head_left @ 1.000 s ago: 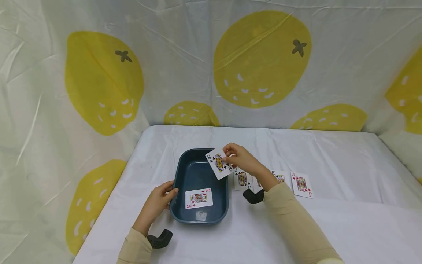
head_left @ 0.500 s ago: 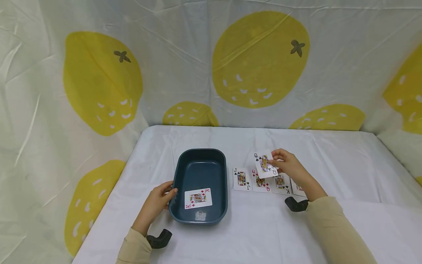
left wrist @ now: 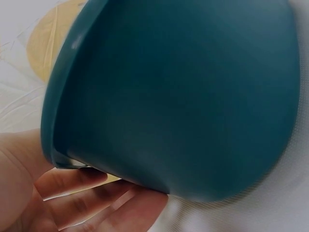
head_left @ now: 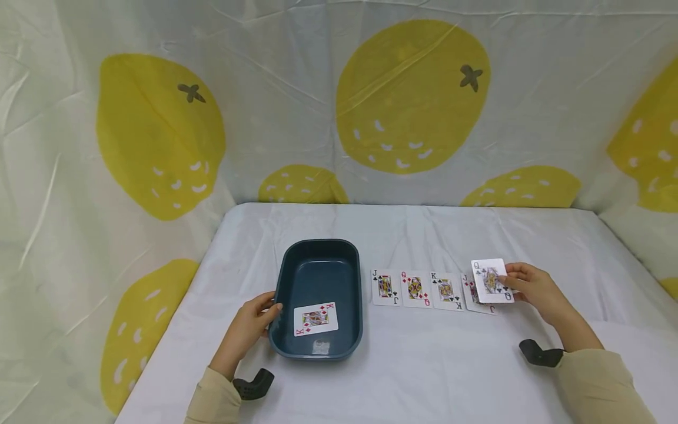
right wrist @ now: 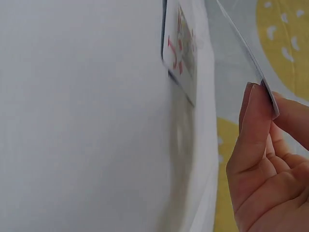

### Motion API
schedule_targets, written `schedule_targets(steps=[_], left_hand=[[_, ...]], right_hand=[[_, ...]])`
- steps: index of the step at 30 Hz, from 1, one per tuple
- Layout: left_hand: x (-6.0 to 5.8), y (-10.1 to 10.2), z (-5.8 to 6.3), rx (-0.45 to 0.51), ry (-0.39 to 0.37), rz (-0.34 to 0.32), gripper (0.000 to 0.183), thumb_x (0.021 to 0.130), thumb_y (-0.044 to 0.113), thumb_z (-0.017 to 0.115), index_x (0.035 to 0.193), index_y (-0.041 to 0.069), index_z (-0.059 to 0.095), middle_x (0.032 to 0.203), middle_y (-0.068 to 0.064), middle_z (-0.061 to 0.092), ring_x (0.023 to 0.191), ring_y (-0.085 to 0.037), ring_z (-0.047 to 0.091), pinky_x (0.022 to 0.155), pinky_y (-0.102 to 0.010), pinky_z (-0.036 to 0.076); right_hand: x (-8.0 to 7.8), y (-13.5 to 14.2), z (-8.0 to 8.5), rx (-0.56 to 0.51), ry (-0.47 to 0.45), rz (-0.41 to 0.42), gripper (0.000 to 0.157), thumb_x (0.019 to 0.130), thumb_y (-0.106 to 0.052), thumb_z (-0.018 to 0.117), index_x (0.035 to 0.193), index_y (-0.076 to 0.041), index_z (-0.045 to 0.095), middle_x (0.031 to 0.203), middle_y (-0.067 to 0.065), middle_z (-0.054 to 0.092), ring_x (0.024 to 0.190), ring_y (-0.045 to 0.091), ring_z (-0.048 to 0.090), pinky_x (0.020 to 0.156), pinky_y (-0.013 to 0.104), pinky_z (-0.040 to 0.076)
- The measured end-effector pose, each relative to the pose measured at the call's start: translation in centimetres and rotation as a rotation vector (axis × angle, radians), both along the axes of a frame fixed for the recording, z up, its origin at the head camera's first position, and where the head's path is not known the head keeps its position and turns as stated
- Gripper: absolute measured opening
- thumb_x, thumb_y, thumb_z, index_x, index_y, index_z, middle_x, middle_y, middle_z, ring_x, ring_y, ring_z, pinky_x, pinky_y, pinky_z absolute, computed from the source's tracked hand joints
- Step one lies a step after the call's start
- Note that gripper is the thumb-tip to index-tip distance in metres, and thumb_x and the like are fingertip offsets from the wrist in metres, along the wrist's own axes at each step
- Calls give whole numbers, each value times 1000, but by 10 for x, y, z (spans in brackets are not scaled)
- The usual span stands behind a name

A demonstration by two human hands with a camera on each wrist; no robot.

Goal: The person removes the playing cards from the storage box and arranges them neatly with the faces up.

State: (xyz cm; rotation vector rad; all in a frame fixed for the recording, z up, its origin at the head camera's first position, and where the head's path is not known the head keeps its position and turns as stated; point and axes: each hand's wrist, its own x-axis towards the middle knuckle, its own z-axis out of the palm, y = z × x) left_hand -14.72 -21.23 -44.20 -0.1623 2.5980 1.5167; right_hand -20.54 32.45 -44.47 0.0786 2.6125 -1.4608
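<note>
My right hand [head_left: 535,290] pinches the queen of clubs [head_left: 489,280] by its right edge, above the table. In the head view that card overlaps the jack of diamonds [head_left: 470,294], the right end of a row. Left of it lie the king of clubs [head_left: 446,291], the queen of diamonds [head_left: 416,289] and the jack of clubs [head_left: 385,287], all face up. My left hand [head_left: 249,324] grips the left rim of a dark blue tray [head_left: 354,318], thumb over the rim and fingers against the outer wall [left wrist: 169,111]. A king of diamonds [head_left: 316,319] lies inside the tray.
A white cloth [head_left: 424,365] covers the table. Behind it hangs a white curtain with a yellow lemon print [head_left: 413,97]. Black curved pieces stick out at the left wrist [head_left: 254,384] and the right wrist [head_left: 540,353].
My right hand has carried the queen of clubs from above the tray, rightward over the row, to the jack of diamonds. My left hand has stayed on the tray.
</note>
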Motion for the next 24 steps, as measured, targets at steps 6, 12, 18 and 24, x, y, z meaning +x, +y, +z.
schedule_targets(steps=[6,12,18,24], left_hand=[[1,-2,0,0,7,-8,41,88,20,59,125,4,51,110,-15,58,87,-23,58,57,-32,52],[2,-1,0,-8,10,-7,42,88,20,58,125,3,50,111,-17,58,87,-24,58,58,-33,52],[1,-1,0,-13,9,-3,42,88,20,58,125,3,50,111,-16,58,86,-23,58,58,-32,52],[2,-1,-1,-1,6,-6,42,88,21,58,125,3,50,112,-16,58,86,-23,58,59,-33,52]], right_hand=[[13,25,-10,35,-20,-26,48,89,-24,57,114,13,41,85,-6,56,68,3,52,59,24,47],[19,35,-16,181,-28,-30,41,86,-20,59,105,13,44,81,4,59,62,7,49,53,24,43],[19,29,-7,301,-39,-28,38,82,-13,60,102,14,42,76,7,56,60,15,49,52,27,42],[16,20,1,457,-67,-25,37,80,-16,62,94,13,43,73,12,51,66,23,47,56,31,36]])
